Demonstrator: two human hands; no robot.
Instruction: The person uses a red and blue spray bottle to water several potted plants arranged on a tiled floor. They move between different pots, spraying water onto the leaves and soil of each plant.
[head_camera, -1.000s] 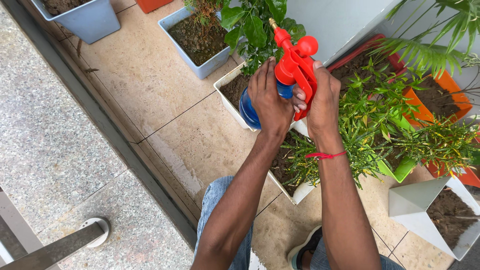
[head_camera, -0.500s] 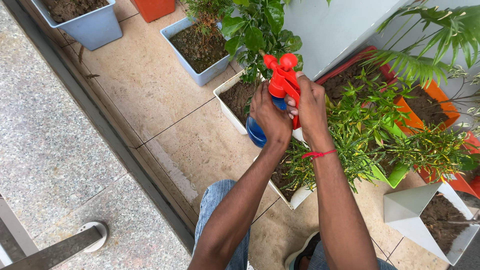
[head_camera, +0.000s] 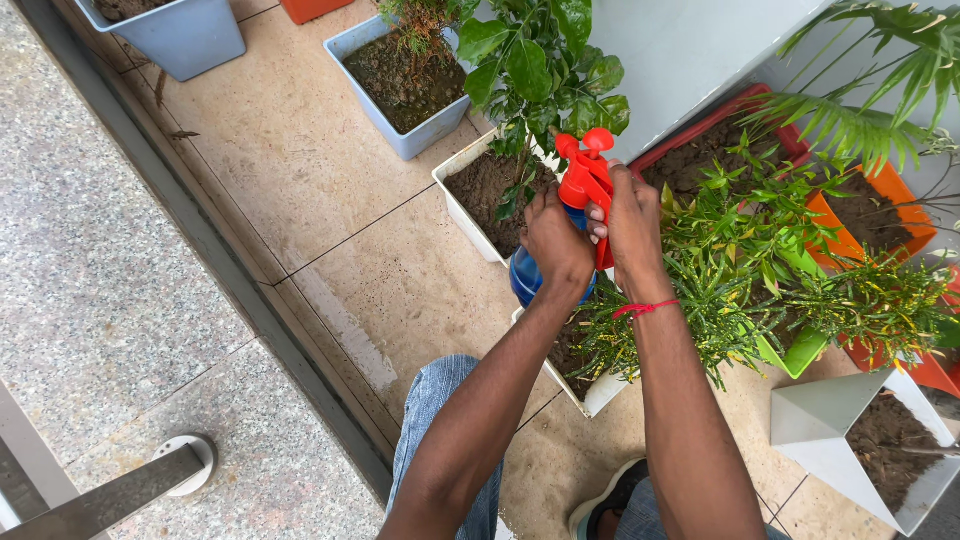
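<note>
Above the white rectangular planter of dark soil (head_camera: 470, 195), I hold a blue plastic spray bottle with a red pump-and-trigger head (head_camera: 585, 180) in both hands. My left hand (head_camera: 555, 245) wraps the bottle's blue body from the left, its grip closed around the body just below the red head. My right hand (head_camera: 632, 228), with a red thread band (head_camera: 645, 309) at the wrist, closes its grip on the red trigger section, fingers curled against the handle. The bottle stands nearly upright, its red head just beside the broad-leaved green plant (head_camera: 540, 65) rooted in that planter. To the right of my right hand, narrow-leaved green and yellow plants (head_camera: 740, 270) fill a second white planter and a green one. A pale blue square planter of soil (head_camera: 400, 75) stands farther off on the beige floor tiles (head_camera: 290, 160). A white angular planter (head_camera: 850, 440) sits near the lower right.
</note>
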